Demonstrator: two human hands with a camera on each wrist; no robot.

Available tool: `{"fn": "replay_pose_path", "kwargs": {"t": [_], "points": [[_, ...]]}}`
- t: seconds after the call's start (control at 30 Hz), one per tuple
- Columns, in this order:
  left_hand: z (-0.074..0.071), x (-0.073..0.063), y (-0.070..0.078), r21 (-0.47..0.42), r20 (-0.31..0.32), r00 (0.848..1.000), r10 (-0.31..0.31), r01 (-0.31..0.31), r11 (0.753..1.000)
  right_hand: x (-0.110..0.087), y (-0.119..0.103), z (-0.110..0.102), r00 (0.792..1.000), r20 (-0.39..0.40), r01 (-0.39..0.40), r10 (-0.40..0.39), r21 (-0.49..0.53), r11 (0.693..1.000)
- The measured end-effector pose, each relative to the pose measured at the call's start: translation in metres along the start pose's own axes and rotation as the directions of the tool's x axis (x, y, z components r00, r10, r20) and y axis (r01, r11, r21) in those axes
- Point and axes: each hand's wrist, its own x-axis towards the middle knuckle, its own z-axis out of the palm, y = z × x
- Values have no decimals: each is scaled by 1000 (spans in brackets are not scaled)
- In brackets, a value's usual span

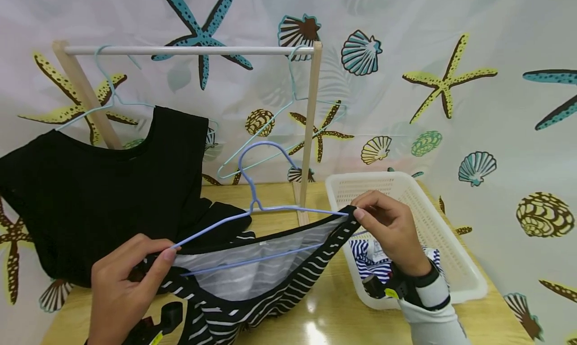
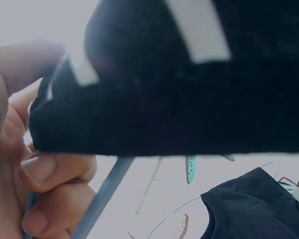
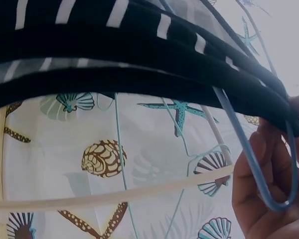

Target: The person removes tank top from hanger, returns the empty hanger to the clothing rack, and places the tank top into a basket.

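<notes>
A black-and-white striped garment (image 1: 288, 280) with a pale inner side is stretched between both hands, a blue hanger (image 1: 225, 220) running along its opening. On the left, my left hand (image 1: 130, 280) pinches the garment's edge together with the hanger's arm. At the other end my right hand (image 1: 387, 225) pinches the black trim between thumb and fingers. In the right wrist view, the hanger's rounded end (image 3: 276, 201) sticks out past the trim beside the fingers. The hanger's hook stands upright above the cloth. The garment's lower part leaves the head view at the bottom.
A black top (image 1: 112, 195) hangs on a teal hanger at the left of a rack with a white rail (image 1: 189, 50). Another teal hanger (image 1: 294, 97) hangs bare at the rail's right end. At right, a white basket (image 1: 464, 280) holds striped cloth (image 1: 369, 260).
</notes>
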Motion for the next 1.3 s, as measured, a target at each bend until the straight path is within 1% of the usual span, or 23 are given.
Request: {"fn": "replay_pose_path", "kwargs": {"t": [0.23, 0.33, 0.43, 0.63, 0.87, 0.97, 1.1, 1.3], "points": [[-1, -1, 1, 0, 0, 1000, 7, -7, 1000, -4, -5, -8, 998, 52, -20, 26, -101, 995], [-1, -2, 1, -5, -2, 1000, 15, -15, 1000, -4, -6, -11, 997, 78, -6, 16, -125, 992], [-2, -2, -1, -13, -1, 1000, 22, -22, 1000, -3, -6, -12, 996, 94, 14, -2, -127, 992], [-2, -1, -2, -24, 4, 999, 37, -37, 999, -2, -5, -15, 996, 84, 38, -27, -136, 990], [-3, 0, -3, -18, 13, 999, 46, -46, 999, -5, -3, -16, 999, 51, 26, -17, -171, 985], [-2, 2, -3, -14, -1, 998, 59, -59, 998, -7, -3, -17, 999, 34, 19, -13, -170, 985], [-3, 3, -1, -5, -27, 997, 75, -75, 997, -7, -1, -18, 1000, 29, 15, -10, -173, 985], [-5, 2, 0, -11, -40, 998, 56, -57, 998, -5, 1, -19, 1000, 28, 14, -9, -188, 982]]}}
